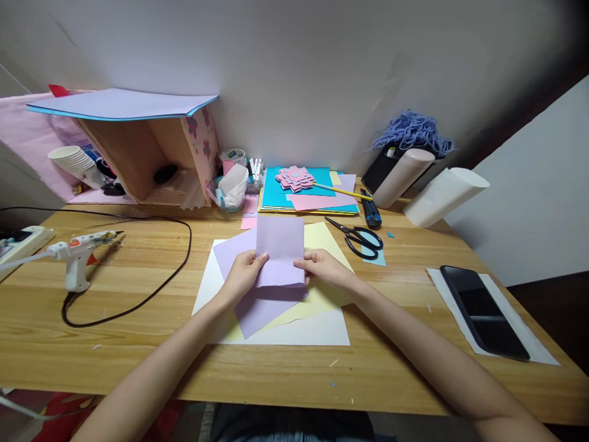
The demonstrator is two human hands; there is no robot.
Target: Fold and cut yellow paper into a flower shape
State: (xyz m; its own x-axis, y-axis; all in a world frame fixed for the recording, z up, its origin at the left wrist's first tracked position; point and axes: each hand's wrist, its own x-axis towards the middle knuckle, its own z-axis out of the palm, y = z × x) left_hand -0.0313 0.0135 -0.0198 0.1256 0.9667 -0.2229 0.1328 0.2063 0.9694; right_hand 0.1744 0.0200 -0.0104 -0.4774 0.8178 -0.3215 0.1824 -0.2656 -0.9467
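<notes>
A lilac sheet of paper [280,245] is held up between my two hands, with a crease across it and a slightly rough lower edge. My left hand [246,270] pinches its left side, thumb in front. On the opposite side my right hand [322,267] grips the edge between thumb and fingers. Beneath lie a larger lilac sheet [264,313], a pale yellow sheet [329,242] and a white sheet [317,331], overlapping on the wooden table. Black-handled scissors [361,239] rest to the right, partly over a small light-blue paper piece [378,256].
A glue gun [76,258] with a looping black cable [184,264] stands at left. Behind are an open box [156,141], a pink paper flower [295,178] on colored sheets and a utility knife [370,212]. Paper rolls [405,178] and a phone [483,310] are at right.
</notes>
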